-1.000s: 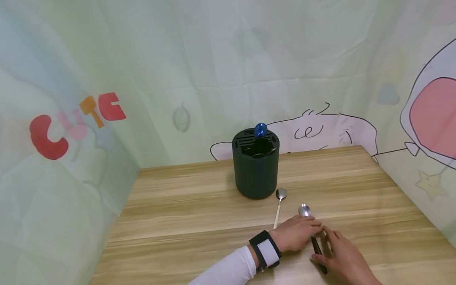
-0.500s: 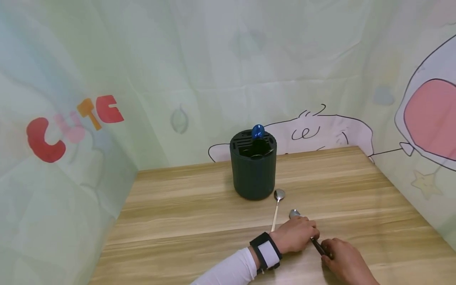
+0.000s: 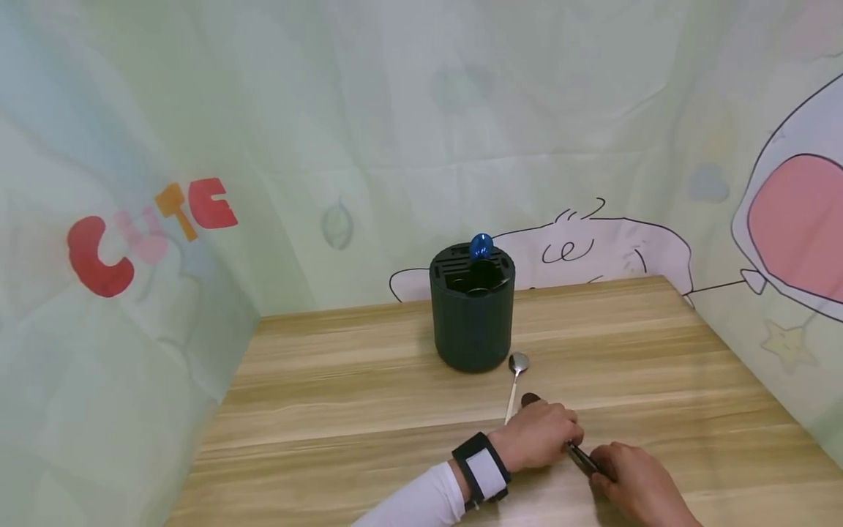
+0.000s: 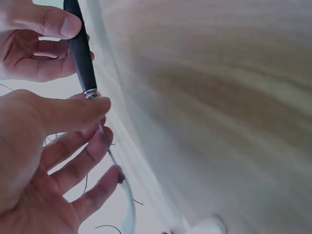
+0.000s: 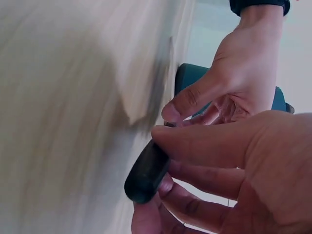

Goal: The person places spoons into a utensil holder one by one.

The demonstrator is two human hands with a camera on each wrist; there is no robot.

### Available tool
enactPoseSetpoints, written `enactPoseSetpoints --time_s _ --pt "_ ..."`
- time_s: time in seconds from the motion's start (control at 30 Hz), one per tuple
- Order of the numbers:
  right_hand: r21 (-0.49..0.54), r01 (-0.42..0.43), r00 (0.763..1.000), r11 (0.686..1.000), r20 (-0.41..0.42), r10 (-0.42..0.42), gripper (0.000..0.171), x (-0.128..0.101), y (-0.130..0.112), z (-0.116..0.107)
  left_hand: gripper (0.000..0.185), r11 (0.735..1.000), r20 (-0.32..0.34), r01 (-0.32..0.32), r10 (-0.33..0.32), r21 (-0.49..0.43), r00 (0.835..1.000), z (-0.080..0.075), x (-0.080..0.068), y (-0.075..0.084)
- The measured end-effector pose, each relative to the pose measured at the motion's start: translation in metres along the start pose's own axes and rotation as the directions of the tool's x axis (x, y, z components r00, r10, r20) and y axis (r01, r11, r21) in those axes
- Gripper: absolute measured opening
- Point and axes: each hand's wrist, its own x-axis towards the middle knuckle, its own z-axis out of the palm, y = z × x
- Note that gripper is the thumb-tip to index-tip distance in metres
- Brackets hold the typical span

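Both hands are down at the near edge of the table [image 3: 369, 380], working on one black-handled spoon [image 3: 574, 452]. The right hand [image 3: 635, 484] pinches the dark handle end between thumb and fingers; the right wrist view shows the rounded black tip poking out below the thumb. The left hand [image 3: 541, 437] is curled over the metal stem further up, thumb on one side and fingertips on the other, and the left wrist view shows the thin neck running between them. The bowl of this spoon peeks out as a dark spot just beyond the left knuckles.

So the spoon is gripped at both ends, low over the wood. Whether it has fully left the surface, I cannot tell.

As for progress: the black holder [image 3: 472, 307] stands upright at the middle of the table, well apart from the hands, and one blue-topped piece [image 3: 481, 245] already sticks up from its back rim. That looks like one item stowed. A second, light-handled spoon [image 3: 514, 380] lies flat on the table, its bowl just beside the holder's base and its handle running back toward the left wrist, touched by no one. By my reading, two pieces are not yet in the holder: the one in hand and the one lying loose.
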Motion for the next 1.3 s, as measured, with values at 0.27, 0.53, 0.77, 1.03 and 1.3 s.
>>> enactPoseSetpoints --time_s 0.27,0.53,0.77,1.03,1.3 --pt "0.065 0.039 0.994 0.997 -0.104 -0.032 0.016 -0.004 -0.003 -0.002 0.047 0.994 -0.179 0.087 -0.097 -0.059 0.979 -0.006 -0.015 -0.010" --pt "0.130 0.116 0.947 0.985 -0.312 -0.070 0.023 -0.007 -0.007 -0.005 0.072 0.611 -0.359 0.083 -0.564 -0.787 0.744 -0.011 -0.025 -0.011" --pt "0.179 0.178 0.882 0.968 -0.465 -0.076 0.022 -0.003 -0.019 -0.004 0.069 -0.356 0.204 -0.069 -0.671 -0.932 0.713 -0.020 -0.025 0.000" --pt "0.223 0.243 0.847 0.944 -0.524 -0.094 0.026 -0.002 -0.033 0.000 0.035 -0.528 0.274 -0.097 -0.579 -0.843 0.768 -0.018 -0.023 0.012" --pt "0.268 0.252 0.853 0.930 -0.516 -0.082 0.028 -0.004 -0.041 0.003 0.033 -0.457 0.204 -0.140 -0.623 -0.878 0.755 -0.014 -0.026 0.011"
